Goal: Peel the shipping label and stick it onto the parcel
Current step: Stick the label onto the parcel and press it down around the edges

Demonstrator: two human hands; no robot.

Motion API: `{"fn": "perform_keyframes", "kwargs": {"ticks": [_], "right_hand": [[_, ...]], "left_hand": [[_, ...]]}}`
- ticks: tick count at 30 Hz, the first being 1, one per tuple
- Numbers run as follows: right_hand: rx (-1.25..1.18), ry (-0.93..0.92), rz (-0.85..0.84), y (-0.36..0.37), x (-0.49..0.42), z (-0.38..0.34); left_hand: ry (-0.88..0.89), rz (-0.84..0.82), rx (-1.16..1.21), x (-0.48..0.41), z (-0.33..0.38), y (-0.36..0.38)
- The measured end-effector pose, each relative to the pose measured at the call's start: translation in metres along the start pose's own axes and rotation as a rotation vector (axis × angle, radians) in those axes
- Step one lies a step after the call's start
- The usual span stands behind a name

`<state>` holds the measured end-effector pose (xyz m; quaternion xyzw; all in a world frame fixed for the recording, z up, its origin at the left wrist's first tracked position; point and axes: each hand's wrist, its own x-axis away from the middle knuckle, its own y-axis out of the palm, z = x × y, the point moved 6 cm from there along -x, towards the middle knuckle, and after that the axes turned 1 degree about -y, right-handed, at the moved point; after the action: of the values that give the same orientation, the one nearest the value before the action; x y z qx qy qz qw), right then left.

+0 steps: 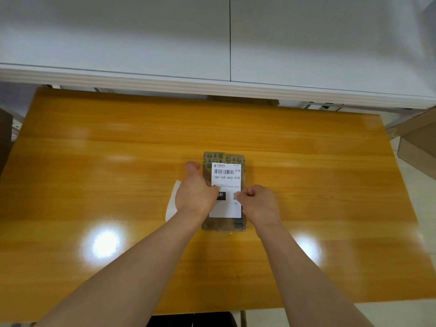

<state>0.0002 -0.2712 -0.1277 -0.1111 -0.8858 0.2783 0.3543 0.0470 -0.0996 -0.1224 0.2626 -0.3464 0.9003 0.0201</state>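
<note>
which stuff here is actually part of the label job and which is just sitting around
Part of the job:
- shipping label, lying on the parcel
- brown parcel
- white backing sheet, beside the parcel under the left hand
- right hand, at the label's edge

Just lying about:
- cardboard box off the table's right edge
- white cabinet behind the wooden table

Bare forearms, sleeveless, ringless hands [195,193]

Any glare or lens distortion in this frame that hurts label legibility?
Head view: two bright glare spots on the wooden table, clear of the shipping label; its large code reads, small print is blurred; the wide angle bends the table edges.
</note>
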Motion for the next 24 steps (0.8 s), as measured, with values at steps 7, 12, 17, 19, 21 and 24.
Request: {"fn": "perform_keyframes", "kwargs": {"ticks": [7,12,17,19,21,24], "right_hand": [[0.009,-0.012,0.003,0.0009,-0.0011,0.0007],[0.041,-0.025,0.016,0.0008,-0.0009,0.0009],[0.056,-0.021,0.032,0.0009,-0.0009,0.0009],[0.074,-0.022,0.03,0.001,-0.0007,0.0004],[0.095,-0.025,0.029,0.0007,-0.0002,-0.0005],[0.125,-0.033,0.03,-0.001,0.0007,-0.0026]], "left_hand": [[0.017,0.021,-0.041,0.0009,0.0009,0.0013],[0.026,0.044,-0.068,0.0009,0.0003,0.0026],[0.03,0.075,-0.082,0.0019,-0.0003,0.004],[0.03,0.082,-0.087,0.002,-0.0004,0.0043],[0.029,0.086,-0.093,0.0022,-0.0005,0.0044],[0.027,0.095,-0.121,0.0028,0.0001,0.0041]]}}
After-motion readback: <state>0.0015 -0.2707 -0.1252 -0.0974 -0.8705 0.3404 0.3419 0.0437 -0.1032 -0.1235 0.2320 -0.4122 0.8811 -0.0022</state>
